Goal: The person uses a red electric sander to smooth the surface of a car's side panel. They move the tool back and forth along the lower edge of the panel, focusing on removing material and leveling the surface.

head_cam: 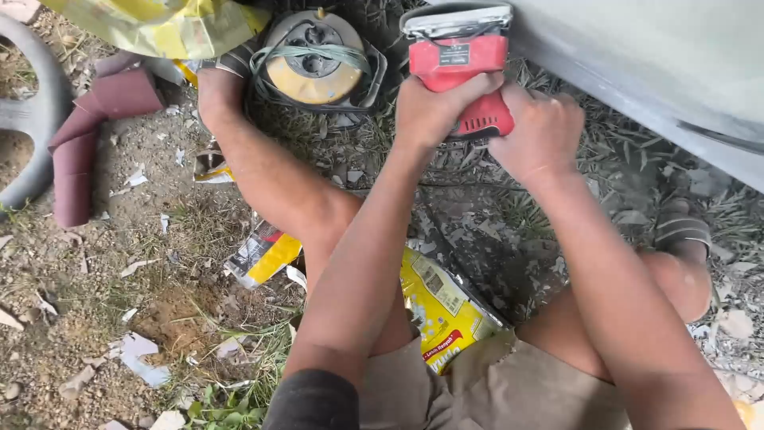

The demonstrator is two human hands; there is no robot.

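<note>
head view: a seated person is gripping a sander (460, 68) with both hands against a grey panel (676, 64) at upper right. the sander is showing a red plastic body with a dark label on its upper face, ribbed vent slots near the lower end, and a grey-black base plate at the top edge, where a wire clamp is crossing it. the tool is sitting at top centre, just beside the lower edge of the panel; whether the plate is touching the panel cannot be told. the left hand (434, 107) is wrapping its fingers closed over the lower left part of the body. the right hand (541, 131) is curling closed around the lower right end, covering part of the vents. both forearms are reaching forward from the bottom of the view, over bent bare knees and beige shorts (493, 390).

left of the sander, a yellow cable reel (314, 56) with a green cord wound round it is lying on the ground, near the person's foot. a curled strip of maroon sandpaper (87, 135) is lying at left, beside a dark tyre (32, 119). a yellow bag (442, 302) is lying flat under the legs. a yellow-green cloth (159, 28) is showing at the top left. the ground (95, 302) is bare soil with dry grass and paper scraps.
</note>
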